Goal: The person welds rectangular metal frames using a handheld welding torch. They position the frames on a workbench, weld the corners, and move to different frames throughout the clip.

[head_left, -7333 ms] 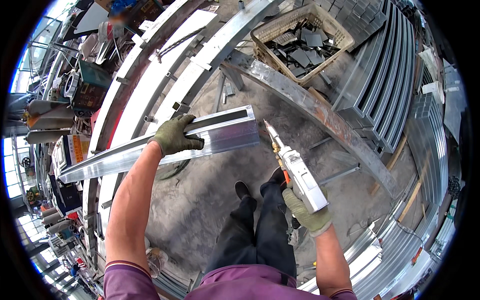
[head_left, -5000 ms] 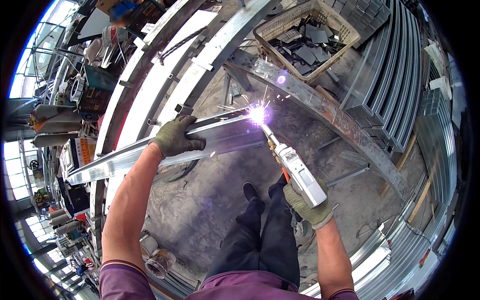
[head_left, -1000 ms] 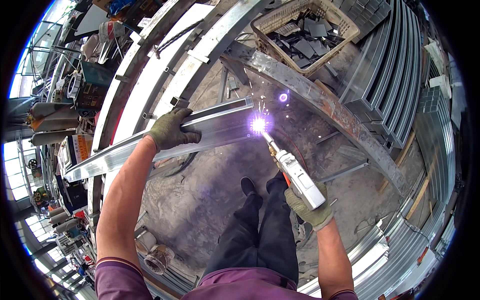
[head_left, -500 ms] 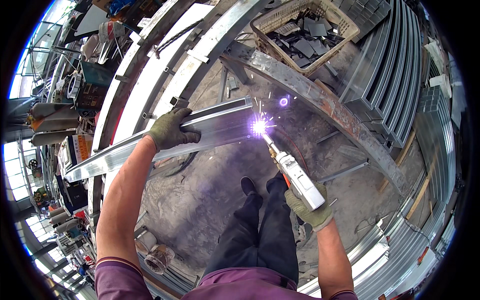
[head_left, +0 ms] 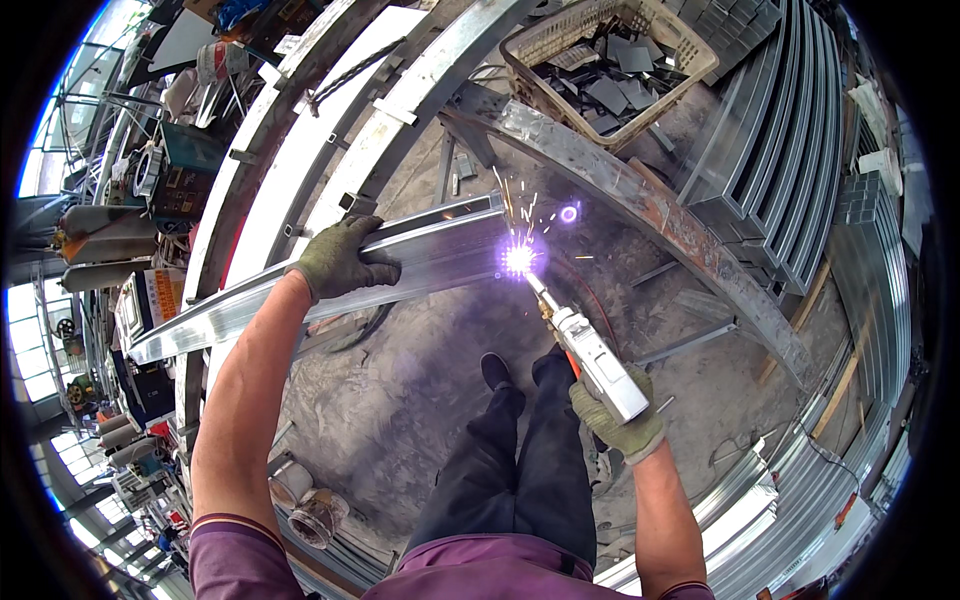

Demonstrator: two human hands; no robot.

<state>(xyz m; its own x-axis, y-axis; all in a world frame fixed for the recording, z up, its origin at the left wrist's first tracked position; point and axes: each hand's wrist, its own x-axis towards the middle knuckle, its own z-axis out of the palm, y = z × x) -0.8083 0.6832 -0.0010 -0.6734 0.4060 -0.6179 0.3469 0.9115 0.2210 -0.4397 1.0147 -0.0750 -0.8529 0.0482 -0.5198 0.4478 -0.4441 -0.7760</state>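
My left hand [head_left: 343,262], in an olive work glove, is closed over the top edge of a long shiny metal channel [head_left: 445,258]. The channel's open groove faces up, and its far-left end tapers away over the rails. In my gloved right hand [head_left: 628,425] is a white handheld welding gun [head_left: 598,362] with a brass-coloured neck, its nozzle slanting up and left. The nozzle tip meets the channel's right end, where a bright violet-white weld spot [head_left: 518,260] glares and throws sparks upward. That glare hides the exact contact point.
Pale metal rails [head_left: 345,190] run under the channel's left part. A plastic crate [head_left: 690,85] of metal offcuts sits beyond a rusty beam [head_left: 640,195]. Stacked metal profiles [head_left: 760,170] lie at right. A red hose [head_left: 600,300] trails behind the gun; a dirty bucket [head_left: 318,515] stands lower left.
The sparks now fly higher and more upward. The gun's body has shifted very slightly; my left hand and the channel hold their place.
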